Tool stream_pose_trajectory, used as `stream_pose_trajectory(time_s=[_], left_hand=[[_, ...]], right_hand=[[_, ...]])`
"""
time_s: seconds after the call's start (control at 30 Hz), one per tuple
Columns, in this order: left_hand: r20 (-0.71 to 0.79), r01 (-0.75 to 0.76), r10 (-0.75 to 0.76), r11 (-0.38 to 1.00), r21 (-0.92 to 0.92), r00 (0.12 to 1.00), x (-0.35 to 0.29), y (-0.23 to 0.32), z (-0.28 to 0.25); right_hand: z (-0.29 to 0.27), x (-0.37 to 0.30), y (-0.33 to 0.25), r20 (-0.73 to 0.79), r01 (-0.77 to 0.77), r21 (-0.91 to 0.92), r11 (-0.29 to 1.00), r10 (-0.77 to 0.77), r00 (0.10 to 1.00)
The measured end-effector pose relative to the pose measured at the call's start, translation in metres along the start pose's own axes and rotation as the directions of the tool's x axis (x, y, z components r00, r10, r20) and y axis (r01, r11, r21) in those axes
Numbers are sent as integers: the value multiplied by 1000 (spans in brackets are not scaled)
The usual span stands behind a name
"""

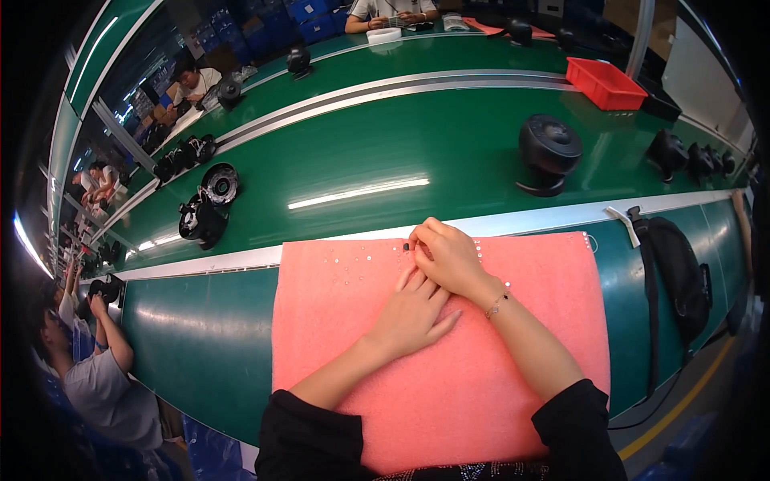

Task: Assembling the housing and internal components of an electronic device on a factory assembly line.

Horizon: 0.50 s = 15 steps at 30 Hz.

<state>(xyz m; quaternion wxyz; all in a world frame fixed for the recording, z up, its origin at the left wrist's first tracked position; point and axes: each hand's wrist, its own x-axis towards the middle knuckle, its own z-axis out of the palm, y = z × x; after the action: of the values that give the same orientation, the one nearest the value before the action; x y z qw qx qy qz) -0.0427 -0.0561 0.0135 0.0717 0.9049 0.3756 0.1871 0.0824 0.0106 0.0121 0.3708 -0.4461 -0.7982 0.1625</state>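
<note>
A pink foam mat (337, 321) lies in front of me, with small shiny round pieces (368, 258) scattered at its upper left. More of these pieces show beside my right hand (449, 256), near the mat's far edge. That hand is closed in a pinch, and whatever its fingertips hold is too small or hidden to name. A tiny black piece (407, 247) sits right by those fingertips. My left hand (405, 317) rests on the mat with its thumb and fingers stretched out. Its fingertips reach up against the right hand and are partly covered by it.
Beyond the mat runs a green conveyor belt (353, 152) carrying a round black device (550, 152) and an opened black housing (202, 220). A black bag (678, 276) lies on the bench to the right. Farther back stands a red bin (605, 84). A co-worker (108, 377) sits at left.
</note>
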Motion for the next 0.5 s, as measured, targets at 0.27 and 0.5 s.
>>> stream_pose_trajectory(time_s=[0.27,0.5], left_hand=[[23,14,-14,1000,-5,1000,0,0,-1],[30,20,-20,1000,-11,999,-1,1,-1]], right_hand=[[1,0,-1,-7,-13,9,1000,13,1000],[1,-1,-1,9,-9,-9,1000,10,1000]])
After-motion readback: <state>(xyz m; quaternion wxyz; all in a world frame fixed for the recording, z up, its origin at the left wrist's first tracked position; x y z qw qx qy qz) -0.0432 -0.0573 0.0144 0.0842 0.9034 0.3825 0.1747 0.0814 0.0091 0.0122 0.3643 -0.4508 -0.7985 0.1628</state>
